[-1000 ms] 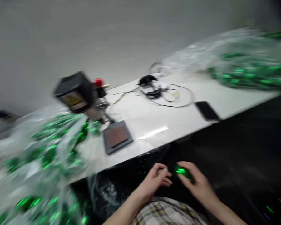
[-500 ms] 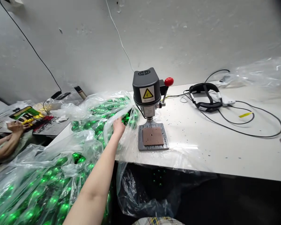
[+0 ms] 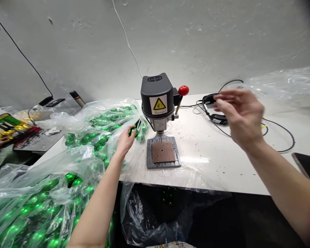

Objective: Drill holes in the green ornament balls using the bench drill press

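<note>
My left hand (image 3: 126,140) is at the mouth of a clear plastic bag (image 3: 111,108) full of shiny green balls. Its fingers are closed around a green ball (image 3: 131,131). My right hand (image 3: 244,117) is raised over the right side of the table, smeared by motion, thumb and fingers apart, with nothing visible in it. Between the hands stands a small black drill press (image 3: 155,96) with a red-knobbed lever (image 3: 183,91). On its grey base (image 3: 150,162) lies a brown plate (image 3: 164,152) with a hole in the middle.
A black headset (image 3: 218,119) with cables lies behind my right hand. Another large bag of green balls (image 3: 36,210) fills the lower left. A plastic bag (image 3: 144,213) hangs at the table's front edge. At far left, a co-worker's hand (image 3: 1,142) is near gold balls.
My right hand has come into view, raised at the right. My left hand has drawn back slightly, and a green ball now shows at its fingers. The view has shifted right.
</note>
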Motion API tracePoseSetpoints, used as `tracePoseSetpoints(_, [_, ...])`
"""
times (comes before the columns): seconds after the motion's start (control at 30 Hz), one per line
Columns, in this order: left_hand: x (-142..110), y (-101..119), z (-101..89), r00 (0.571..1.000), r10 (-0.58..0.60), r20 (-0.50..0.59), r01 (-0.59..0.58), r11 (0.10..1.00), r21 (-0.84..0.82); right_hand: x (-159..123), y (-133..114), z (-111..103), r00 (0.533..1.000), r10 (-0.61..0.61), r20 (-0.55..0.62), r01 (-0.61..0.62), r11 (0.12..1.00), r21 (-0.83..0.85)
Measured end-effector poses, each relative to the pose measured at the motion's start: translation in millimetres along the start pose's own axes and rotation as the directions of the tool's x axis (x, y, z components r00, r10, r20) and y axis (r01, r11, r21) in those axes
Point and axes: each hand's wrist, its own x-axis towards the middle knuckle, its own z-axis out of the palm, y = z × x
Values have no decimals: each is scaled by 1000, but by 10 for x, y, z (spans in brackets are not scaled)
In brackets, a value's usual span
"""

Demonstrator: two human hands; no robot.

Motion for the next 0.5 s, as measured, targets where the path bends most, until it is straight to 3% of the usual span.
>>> tracePoseSetpoints(0.03, [-136, 78, 1, 999, -16, 35, 25, 964, -263, 121, -31, 167, 998, 38, 54, -40, 998, 41])
tracePoseSetpoints(0.07, [-274, 145, 15, 994, -34, 105, 84, 851, -519, 217, -54, 325, 991, 85, 101, -94, 992, 89])
tracePoseSetpoints(0.13, [-522, 226, 79, 960, -48, 277, 260, 528, -809, 336, -67, 607, 961, 187, 202, -221, 962, 159])
tracePoseSetpoints(0.17, [-621, 236, 127, 938, -53, 342, 333, 404, -852, 363, -63, 726, 952, 192, 239, -238, 955, 179])
tracePoseSetpoints(0.23, [-753, 200, 242, 910, -94, 404, 414, 256, -873, 376, -52, 913, 946, 177, 272, -244, 941, 235])
tracePoseSetpoints(0.33, [-829, 81, 419, 875, -155, 459, 481, 163, -862, 378, -73, 1060, 951, 191, 242, -257, 926, 278])
tracePoseSetpoints(0.5, [-859, -13, 600, 848, -202, 490, 511, 65, -857, 545, -133, 1107, 949, 215, 229, -270, 931, 246])
